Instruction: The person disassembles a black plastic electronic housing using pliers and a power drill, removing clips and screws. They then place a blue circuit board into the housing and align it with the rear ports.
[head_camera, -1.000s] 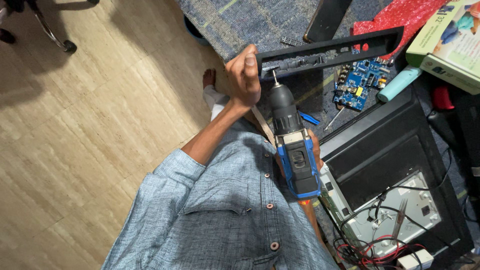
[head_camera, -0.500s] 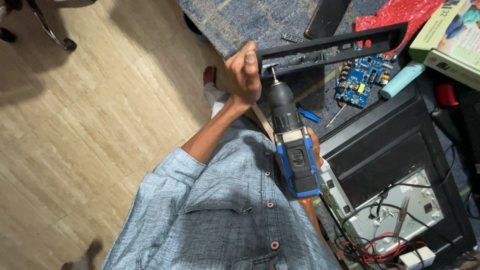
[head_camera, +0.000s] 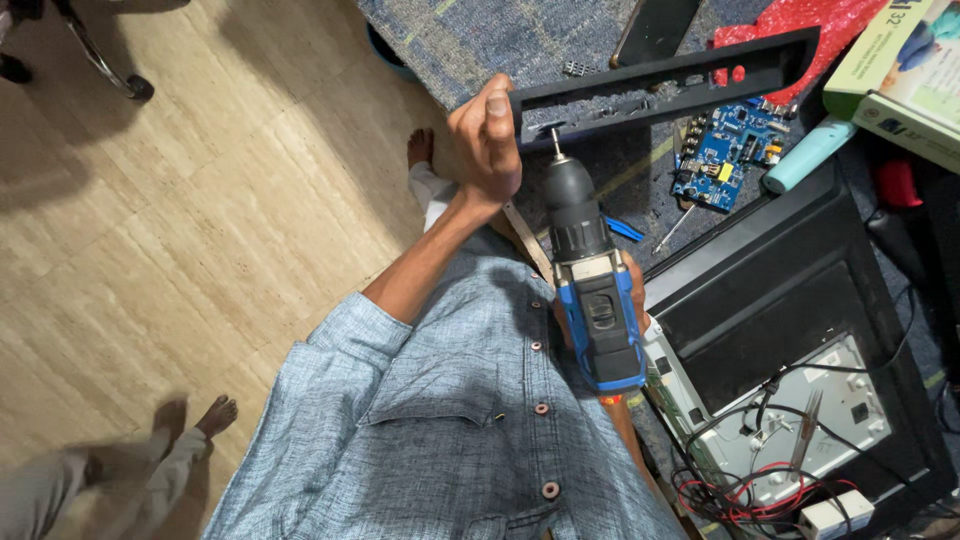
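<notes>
My left hand grips the near end of a long black plastic bar, held up level over the work area. A blue and black cordless drill points up at the bar's underside, its bit touching near the left end. My right hand holds the drill's grip; only some fingers show behind its body.
A blue circuit board and a teal cylinder lie on the grey carpet. An opened black screen back with a metal plate and red and black wires lies at the right. Another person's bare feet stand at the lower left on the wooden floor.
Another person's feet have come into view at the lower left. The bar and drill have stayed almost still.
</notes>
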